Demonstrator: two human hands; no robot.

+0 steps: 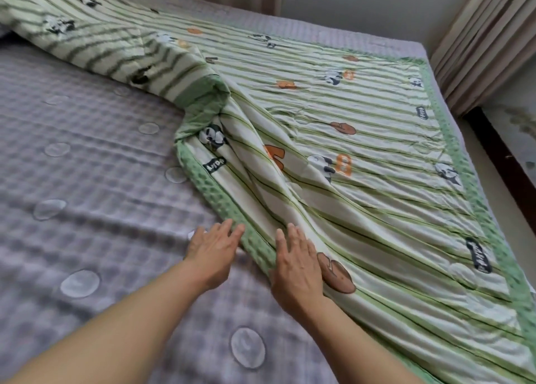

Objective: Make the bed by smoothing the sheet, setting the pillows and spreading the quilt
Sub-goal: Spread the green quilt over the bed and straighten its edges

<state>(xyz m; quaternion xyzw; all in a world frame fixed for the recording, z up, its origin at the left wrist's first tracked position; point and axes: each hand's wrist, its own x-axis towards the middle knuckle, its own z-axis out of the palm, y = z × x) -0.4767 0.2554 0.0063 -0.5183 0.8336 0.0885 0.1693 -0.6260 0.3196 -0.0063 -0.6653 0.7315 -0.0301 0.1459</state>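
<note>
A green-striped quilt with panda prints and a green border lies over the right half of the bed, its left part folded and bunched toward the upper left. The grey checked sheet with pale circles shows bare on the left. My left hand rests flat on the sheet, fingertips touching the quilt's green edge. My right hand lies flat on the quilt just inside that edge, fingers spread. Neither hand grips cloth. No pillow is in view.
Beige curtains hang at the upper right beyond the bed's far corner. A dark wooden strip and pale floor run along the bed's right side. A white wall stands behind the bed.
</note>
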